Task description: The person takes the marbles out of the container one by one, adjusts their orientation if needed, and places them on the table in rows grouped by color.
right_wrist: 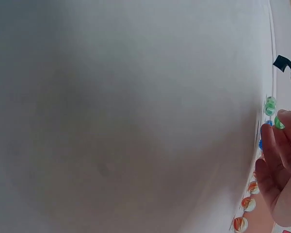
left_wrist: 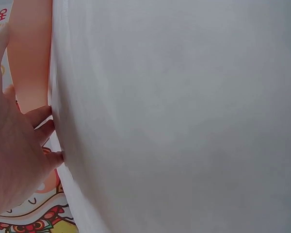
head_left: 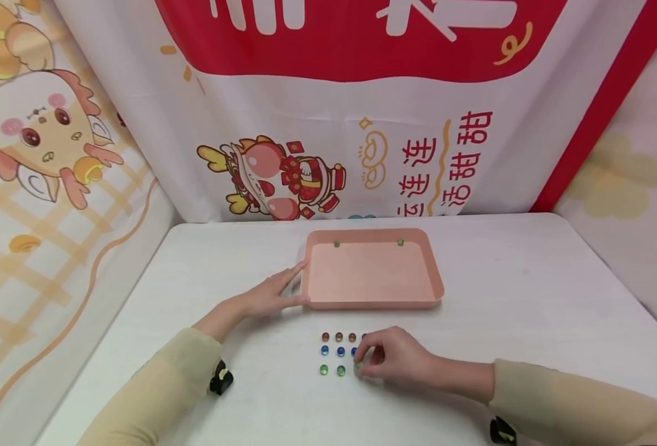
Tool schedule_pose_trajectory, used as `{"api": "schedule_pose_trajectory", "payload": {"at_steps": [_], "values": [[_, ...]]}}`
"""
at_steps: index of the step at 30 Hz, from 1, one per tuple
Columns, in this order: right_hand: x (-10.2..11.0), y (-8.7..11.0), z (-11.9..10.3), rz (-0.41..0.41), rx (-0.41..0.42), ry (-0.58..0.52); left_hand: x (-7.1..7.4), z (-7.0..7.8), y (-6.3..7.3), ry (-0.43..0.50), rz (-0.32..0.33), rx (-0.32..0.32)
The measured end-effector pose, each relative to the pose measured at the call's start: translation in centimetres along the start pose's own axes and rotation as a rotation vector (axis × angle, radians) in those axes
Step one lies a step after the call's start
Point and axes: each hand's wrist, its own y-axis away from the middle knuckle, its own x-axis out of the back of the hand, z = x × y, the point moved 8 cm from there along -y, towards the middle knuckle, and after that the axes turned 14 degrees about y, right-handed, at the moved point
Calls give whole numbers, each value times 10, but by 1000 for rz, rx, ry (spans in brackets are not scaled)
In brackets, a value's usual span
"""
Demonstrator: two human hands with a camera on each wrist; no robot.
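My right hand (head_left: 400, 357) pinches a green glass marble (right_wrist: 279, 123) between thumb and index finger, low over the white table. To its left, two green marbles (head_left: 341, 371) lie at the front of a small grid. Behind them runs a row of blue marbles (head_left: 341, 351), then a row of reddish-brown marbles (head_left: 338, 337), partly covered by my right hand. My left hand (head_left: 267, 297) touches the left side of a pink tray (head_left: 375, 305) with fingers spread and fairly straight. Two green marbles (head_left: 400, 243) sit inside the tray near its far wall.
The white table (head_left: 529, 291) reaches back to a wall hung with a printed red-and-white cloth (head_left: 317, 105). Patterned fabric (head_left: 55, 248) borders the left side, and pale fabric (head_left: 624, 248) the right. Black bands (head_left: 220, 379) are strapped on both wrists.
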Motion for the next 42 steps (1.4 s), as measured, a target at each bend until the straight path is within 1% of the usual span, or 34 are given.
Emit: {"api": "schedule_pose_trajectory", "payload": {"at_steps": [6,13,15,23,30,33,35,42], "values": [[-4,-1,-1,-12,-2,57,0,0,0,7,-4,-4],[-4,-3,-3,-5,18,138,0,-1,0,5,4,12],[-5,-3,-4,-10,22,145,0,1,0,6,2,4],[-6,-3,-5,-7,44,160,-1,3,2,11,-3,4],[-5,-2,-4,-11,42,128,-1,4,3,1,1,6],[2,-1,-5,7,38,107,-1,4,3,-4,3,5],[11,0,-7,31,37,98,-1,5,3,-6,5,3],[59,-3,-6,155,23,95,-1,4,3,0,9,9]]}}
